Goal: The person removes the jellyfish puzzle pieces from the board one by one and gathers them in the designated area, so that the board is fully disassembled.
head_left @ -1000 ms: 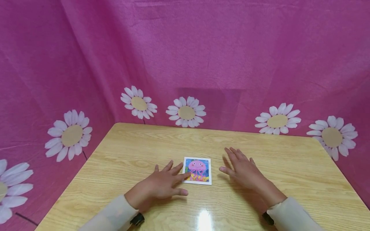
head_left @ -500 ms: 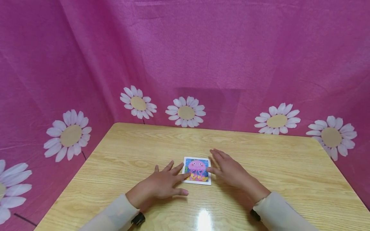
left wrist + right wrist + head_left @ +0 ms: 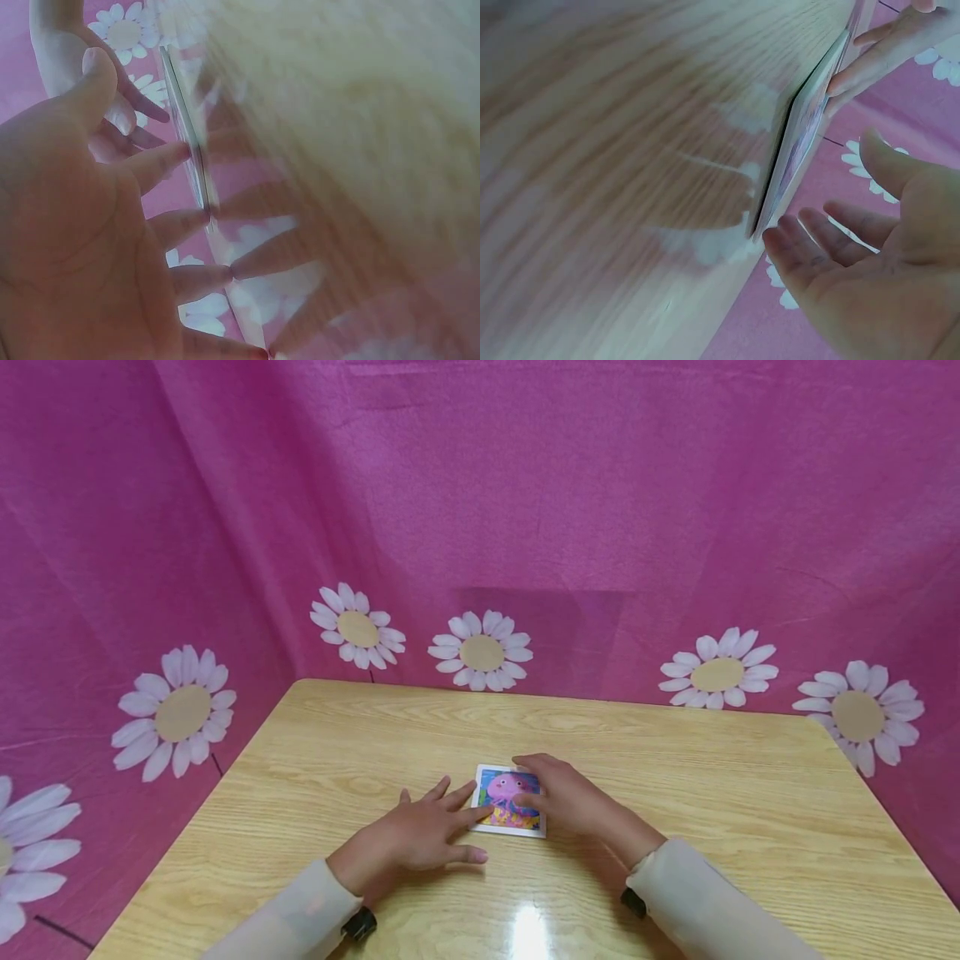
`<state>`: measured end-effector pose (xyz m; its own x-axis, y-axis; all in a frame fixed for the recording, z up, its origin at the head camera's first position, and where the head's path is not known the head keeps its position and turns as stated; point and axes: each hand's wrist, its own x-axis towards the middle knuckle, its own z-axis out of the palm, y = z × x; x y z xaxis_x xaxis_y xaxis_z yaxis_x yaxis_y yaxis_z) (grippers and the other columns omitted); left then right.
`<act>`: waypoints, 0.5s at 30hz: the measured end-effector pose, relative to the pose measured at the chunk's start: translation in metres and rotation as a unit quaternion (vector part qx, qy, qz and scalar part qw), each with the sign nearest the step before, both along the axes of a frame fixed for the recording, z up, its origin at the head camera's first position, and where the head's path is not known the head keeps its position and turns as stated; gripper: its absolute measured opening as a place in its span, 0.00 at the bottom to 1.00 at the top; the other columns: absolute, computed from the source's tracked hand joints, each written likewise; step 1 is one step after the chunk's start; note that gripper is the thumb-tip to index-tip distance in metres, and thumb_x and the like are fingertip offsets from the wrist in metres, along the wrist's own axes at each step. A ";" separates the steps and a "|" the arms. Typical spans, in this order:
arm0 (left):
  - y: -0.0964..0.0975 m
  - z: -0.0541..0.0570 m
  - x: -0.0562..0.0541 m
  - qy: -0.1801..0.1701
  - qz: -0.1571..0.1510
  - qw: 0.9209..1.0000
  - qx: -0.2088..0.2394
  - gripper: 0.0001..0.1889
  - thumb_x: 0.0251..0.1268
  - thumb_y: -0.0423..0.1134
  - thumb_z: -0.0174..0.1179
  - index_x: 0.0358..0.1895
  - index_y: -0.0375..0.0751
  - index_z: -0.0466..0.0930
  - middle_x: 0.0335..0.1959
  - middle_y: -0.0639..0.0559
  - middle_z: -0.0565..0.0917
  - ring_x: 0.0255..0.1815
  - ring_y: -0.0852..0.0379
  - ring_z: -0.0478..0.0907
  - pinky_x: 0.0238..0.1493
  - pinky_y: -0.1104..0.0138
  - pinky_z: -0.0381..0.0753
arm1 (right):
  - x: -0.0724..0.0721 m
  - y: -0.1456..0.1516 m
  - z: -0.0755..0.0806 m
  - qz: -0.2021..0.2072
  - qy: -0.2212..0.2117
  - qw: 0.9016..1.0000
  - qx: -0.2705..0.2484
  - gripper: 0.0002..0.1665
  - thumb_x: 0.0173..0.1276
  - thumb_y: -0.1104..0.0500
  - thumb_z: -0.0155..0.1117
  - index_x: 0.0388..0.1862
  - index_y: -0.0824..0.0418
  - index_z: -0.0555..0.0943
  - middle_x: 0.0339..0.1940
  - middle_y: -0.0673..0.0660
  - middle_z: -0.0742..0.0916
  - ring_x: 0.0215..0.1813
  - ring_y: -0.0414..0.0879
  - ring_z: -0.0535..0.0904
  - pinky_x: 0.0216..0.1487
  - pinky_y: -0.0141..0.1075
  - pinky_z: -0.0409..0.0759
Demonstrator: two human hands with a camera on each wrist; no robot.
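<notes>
A thin square board [image 3: 502,786] with a pink jellyfish picture and a white border lies flat on the table. My left hand [image 3: 423,833] is spread on its left side, index fingertip on the picture. In the left wrist view, the other fingertips of that left hand [image 3: 90,232] reach down to the tabletop. From the right, my right hand [image 3: 576,800] reaches over the board, thumb above the picture and fingers bent at the far right corner. The right wrist view has the right hand [image 3: 870,270] with fingertips close to the board's edge [image 3: 780,176] and the thumb raised.
The light wooden table [image 3: 735,810] spreads out around the board. A pink cloth [image 3: 480,485] with large white daisies [image 3: 482,652] hangs behind and on the left. Glare [image 3: 529,931] shows near the front.
My right hand has moved left from beside the board to over its right part, its fingers bending. The left hand has stayed in place; the board has shifted very slightly.
</notes>
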<state>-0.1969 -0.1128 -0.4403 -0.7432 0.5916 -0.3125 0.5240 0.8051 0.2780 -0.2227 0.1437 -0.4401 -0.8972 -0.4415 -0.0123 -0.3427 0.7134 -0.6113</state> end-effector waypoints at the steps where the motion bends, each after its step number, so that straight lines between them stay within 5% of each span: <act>1: 0.000 0.000 0.000 -0.001 0.001 1.000 -0.001 0.39 0.68 0.77 0.45 0.81 0.73 0.57 0.86 0.56 0.48 0.85 0.38 0.42 0.66 0.21 0.49 | -0.001 -0.002 0.000 0.002 -0.004 1.000 -0.002 0.35 0.73 0.55 0.70 0.74 0.66 0.72 0.71 0.65 0.78 0.73 0.60 0.73 0.73 0.56 0.69; 8: 0.000 -0.001 -0.001 -0.007 0.005 1.000 -0.002 0.39 0.67 0.78 0.45 0.80 0.74 0.58 0.86 0.57 0.47 0.85 0.38 0.42 0.66 0.22 0.51 | -0.011 -0.012 -0.002 0.024 0.006 1.000 -0.001 0.32 0.72 0.57 0.70 0.70 0.68 0.75 0.66 0.65 0.81 0.69 0.60 0.77 0.70 0.55 0.72; 15: 0.000 -0.002 -0.002 -0.006 0.004 1.000 -0.003 0.40 0.66 0.78 0.46 0.80 0.74 0.58 0.86 0.57 0.47 0.85 0.38 0.43 0.66 0.22 0.52 | -0.021 -0.020 -0.004 0.005 -0.015 1.000 -0.014 0.25 0.72 0.59 0.71 0.65 0.65 0.80 0.59 0.62 0.85 0.63 0.58 0.80 0.67 0.54 0.75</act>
<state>-0.1985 -0.1131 -0.4426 -0.7438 0.5840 -0.3251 0.5141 0.8107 0.2801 -0.2441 0.1235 -0.4445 -0.8922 -0.4508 -0.0271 -0.3304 0.6924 -0.6414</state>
